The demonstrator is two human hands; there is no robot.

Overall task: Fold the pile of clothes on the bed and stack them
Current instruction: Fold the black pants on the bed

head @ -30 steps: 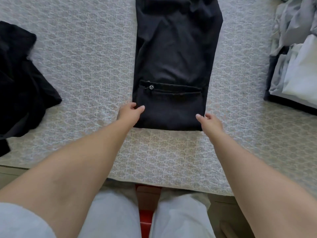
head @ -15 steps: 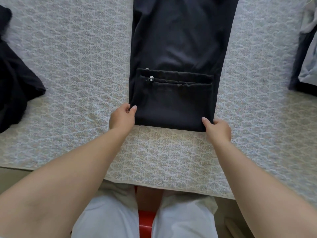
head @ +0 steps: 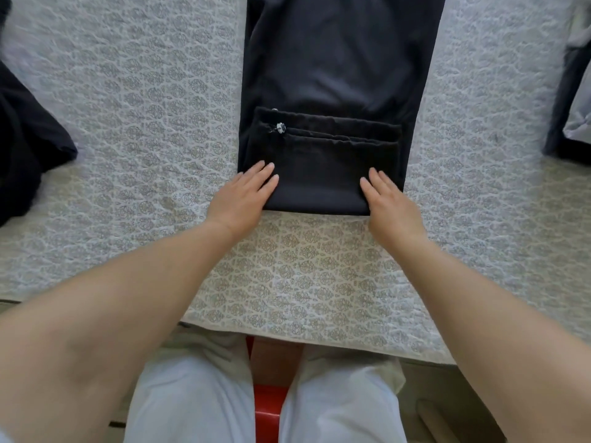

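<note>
Black trousers (head: 335,75) lie once-folded on the bed (head: 144,107), two flat-fingered hands, left hand (head: 243,196) and right hand (head: 390,206), pressing.

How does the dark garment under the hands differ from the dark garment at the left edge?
The dark trousers lie flat and straight, their near end folded over; the black garment lies crumpled. The left hand and right hand press the trousers; nothing touches the black garment. Both lie on the patterned bedspread.

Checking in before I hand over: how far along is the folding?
Done: first fold at the near end of the black trousers. In hand: left hand and right hand press that fold flat. Left: further folds, the crumpled black garment and the clothes at right edge.
</note>
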